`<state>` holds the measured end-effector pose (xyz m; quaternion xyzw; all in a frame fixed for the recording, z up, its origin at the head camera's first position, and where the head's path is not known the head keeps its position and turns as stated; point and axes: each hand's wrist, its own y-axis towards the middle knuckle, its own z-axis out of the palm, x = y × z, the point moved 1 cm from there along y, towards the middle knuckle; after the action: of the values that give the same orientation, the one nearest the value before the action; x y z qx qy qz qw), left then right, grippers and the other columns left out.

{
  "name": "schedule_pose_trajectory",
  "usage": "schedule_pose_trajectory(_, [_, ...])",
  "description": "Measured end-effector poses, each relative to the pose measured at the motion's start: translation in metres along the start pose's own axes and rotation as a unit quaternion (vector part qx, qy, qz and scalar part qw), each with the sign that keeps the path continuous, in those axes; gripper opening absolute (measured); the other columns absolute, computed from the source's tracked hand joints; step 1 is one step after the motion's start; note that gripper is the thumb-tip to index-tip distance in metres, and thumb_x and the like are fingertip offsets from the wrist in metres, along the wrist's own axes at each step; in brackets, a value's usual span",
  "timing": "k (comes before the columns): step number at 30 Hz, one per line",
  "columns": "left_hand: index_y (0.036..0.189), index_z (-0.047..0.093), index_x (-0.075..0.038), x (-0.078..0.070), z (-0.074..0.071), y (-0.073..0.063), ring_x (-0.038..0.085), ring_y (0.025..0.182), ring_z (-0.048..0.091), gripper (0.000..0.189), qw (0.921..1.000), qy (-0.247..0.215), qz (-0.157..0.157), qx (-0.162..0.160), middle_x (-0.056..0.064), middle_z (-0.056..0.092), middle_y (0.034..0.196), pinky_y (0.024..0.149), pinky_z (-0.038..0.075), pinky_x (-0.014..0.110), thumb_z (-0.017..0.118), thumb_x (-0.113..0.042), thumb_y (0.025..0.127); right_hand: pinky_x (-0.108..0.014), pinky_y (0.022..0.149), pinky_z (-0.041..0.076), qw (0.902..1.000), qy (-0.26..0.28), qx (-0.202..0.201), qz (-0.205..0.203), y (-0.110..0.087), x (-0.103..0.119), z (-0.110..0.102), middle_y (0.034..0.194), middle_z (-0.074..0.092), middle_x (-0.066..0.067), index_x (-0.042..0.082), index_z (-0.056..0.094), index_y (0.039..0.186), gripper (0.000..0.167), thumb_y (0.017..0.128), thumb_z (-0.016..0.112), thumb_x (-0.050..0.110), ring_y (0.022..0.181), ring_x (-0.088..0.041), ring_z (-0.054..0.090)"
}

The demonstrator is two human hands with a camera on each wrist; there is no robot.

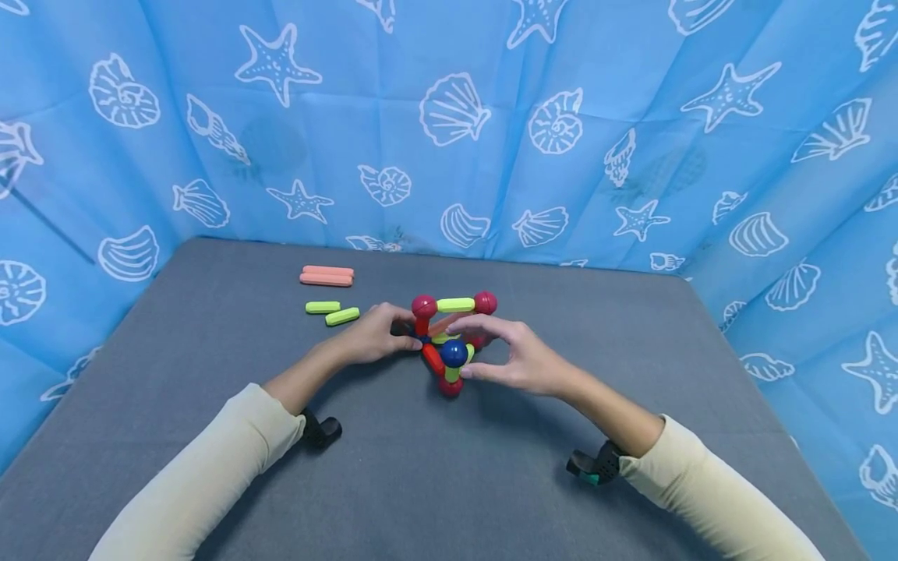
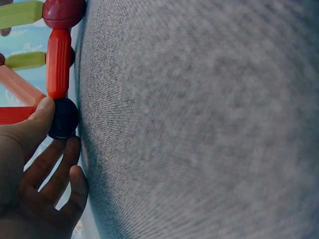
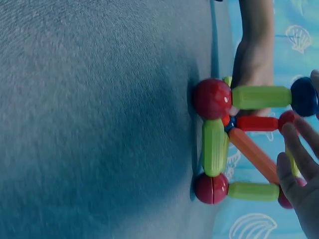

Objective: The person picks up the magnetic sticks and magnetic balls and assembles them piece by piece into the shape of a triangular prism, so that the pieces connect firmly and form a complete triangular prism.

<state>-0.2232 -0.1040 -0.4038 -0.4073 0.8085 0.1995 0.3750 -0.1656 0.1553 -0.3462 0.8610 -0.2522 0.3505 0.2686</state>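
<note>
A frame of magnetic building rods and balls stands on the table in the head view. A yellow-green rod [image 1: 456,305] joins two dark red balls [image 1: 424,306] across its top. My left hand [image 1: 372,335] pinches a dark blue ball [image 2: 62,118] low on the frame, thumb on one side and fingers on the other. A red rod [image 2: 59,62] joins that ball. Around the near upper blue ball [image 1: 454,353], my right hand [image 1: 522,358] has its thumb and fingers spread apart; contact is unclear. A salmon rod [image 3: 254,154] slants through the frame.
Left of the frame, two loose yellow-green rods [image 1: 342,316] lie on the grey table [image 1: 449,483]. Behind them are salmon rods [image 1: 327,279] side by side. A blue curtain [image 1: 393,140] with white shells hangs along the table's back edge.
</note>
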Motion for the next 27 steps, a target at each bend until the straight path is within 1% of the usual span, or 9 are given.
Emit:
schedule_pose_trajectory(6, [0.117, 0.07, -0.004, 0.0, 0.0, 0.001, 0.018, 0.099, 0.065, 0.028, 1.0, 0.002, 0.005, 0.0, 0.005, 0.072, 0.109, 0.096, 0.05, 0.042, 0.074, -0.014, 0.091, -0.053, 0.091, 0.05, 0.9999, 0.0, 0.002, 0.012, 0.003, 0.003, 0.006, 0.13, 0.064, -0.009, 0.005, 0.058, 0.133, 0.047, 0.088, 0.075, 0.009, 0.114, -0.018, 0.061])
schedule_pose_trajectory(9, [0.117, 0.07, -0.004, 0.001, 0.001, 0.001, 0.018, 0.099, 0.065, 0.028, 1.0, 0.003, 0.007, 0.0, 0.005, 0.072, 0.109, 0.096, 0.05, 0.042, 0.074, -0.014, 0.091, -0.054, 0.093, 0.05, 0.9999, 0.004, -0.002, 0.014, 0.002, 0.002, 0.006, 0.132, 0.063, -0.012, 0.004, 0.057, 0.134, 0.05, 0.088, 0.075, 0.008, 0.118, -0.02, 0.06])
schedule_pose_trajectory(12, [0.117, 0.07, -0.004, 0.001, 0.001, 0.001, 0.018, 0.099, 0.064, 0.029, 1.0, 0.005, 0.003, -0.002, 0.005, 0.072, 0.108, 0.096, 0.05, 0.042, 0.074, -0.013, 0.09, -0.055, 0.091, 0.05, 0.9999, -0.005, -0.005, 0.015, -0.001, 0.002, 0.005, 0.13, 0.063, -0.014, 0.004, 0.056, 0.134, 0.052, 0.086, 0.076, 0.008, 0.117, -0.02, 0.062])
schedule_pose_trajectory(15, [0.116, 0.071, -0.004, 0.0, -0.001, 0.0, 0.018, 0.099, 0.064, 0.028, 1.0, 0.006, 0.002, -0.005, 0.005, 0.072, 0.108, 0.095, 0.05, 0.043, 0.075, -0.013, 0.09, -0.051, 0.09, 0.051, 0.9998, -0.015, -0.005, 0.011, -0.002, 0.003, 0.004, 0.129, 0.064, -0.014, 0.006, 0.056, 0.135, 0.054, 0.085, 0.078, 0.008, 0.115, -0.019, 0.062])
schedule_pose_trajectory(18, [0.116, 0.071, -0.004, 0.0, -0.001, 0.0, 0.019, 0.099, 0.065, 0.028, 1.0, 0.007, 0.004, -0.005, 0.006, 0.072, 0.108, 0.096, 0.05, 0.043, 0.074, -0.013, 0.09, -0.043, 0.09, 0.053, 0.9996, -0.022, -0.015, -0.002, -0.003, 0.007, 0.0, 0.13, 0.063, -0.012, 0.009, 0.056, 0.136, 0.056, 0.085, 0.078, 0.01, 0.112, -0.018, 0.063])
schedule_pose_trajectory(20, [0.116, 0.071, -0.004, 0.0, -0.001, 0.0, 0.019, 0.099, 0.065, 0.028, 0.9999, 0.008, 0.006, -0.003, 0.006, 0.072, 0.109, 0.096, 0.05, 0.043, 0.074, -0.013, 0.09, -0.038, 0.088, 0.053, 0.9987, -0.024, -0.042, -0.018, -0.004, 0.009, -0.005, 0.126, 0.065, -0.011, 0.007, 0.056, 0.134, 0.054, 0.085, 0.077, 0.009, 0.107, -0.018, 0.064])
schedule_pose_trajectory(23, [0.117, 0.07, -0.004, 0.0, 0.0, 0.002, 0.019, 0.101, 0.065, 0.029, 0.9999, 0.01, 0.005, -0.001, 0.006, 0.071, 0.11, 0.096, 0.05, 0.042, 0.075, -0.013, 0.09, -0.031, 0.083, 0.052, 0.9925, -0.026, -0.114, -0.034, -0.004, 0.009, -0.017, 0.119, 0.066, -0.013, 0.003, 0.058, 0.131, 0.046, 0.088, 0.072, 0.005, 0.099, -0.021, 0.063])
schedule_pose_trajectory(25, [0.118, 0.07, -0.004, -0.001, 0.0, 0.002, 0.019, 0.102, 0.066, 0.03, 0.9999, 0.012, 0.002, -0.001, 0.006, 0.071, 0.111, 0.096, 0.05, 0.042, 0.075, -0.013, 0.09, -0.029, 0.082, 0.052, 0.987, -0.023, -0.158, -0.021, -0.004, 0.001, -0.026, 0.117, 0.065, -0.014, 0.002, 0.058, 0.13, 0.041, 0.09, 0.068, 0.002, 0.097, -0.024, 0.062])
schedule_pose_trajectory(27, [0.119, 0.07, -0.004, -0.001, 0.0, 0.003, 0.019, 0.102, 0.066, 0.031, 0.9999, 0.013, -0.001, -0.001, 0.007, 0.071, 0.112, 0.096, 0.05, 0.042, 0.075, -0.014, 0.09, -0.03, 0.084, 0.051, 0.9846, -0.014, -0.173, 0.018, -0.005, -0.013, -0.032, 0.119, 0.064, -0.016, 0.002, 0.056, 0.131, 0.039, 0.093, 0.065, 0.001, 0.1, -0.027, 0.061])
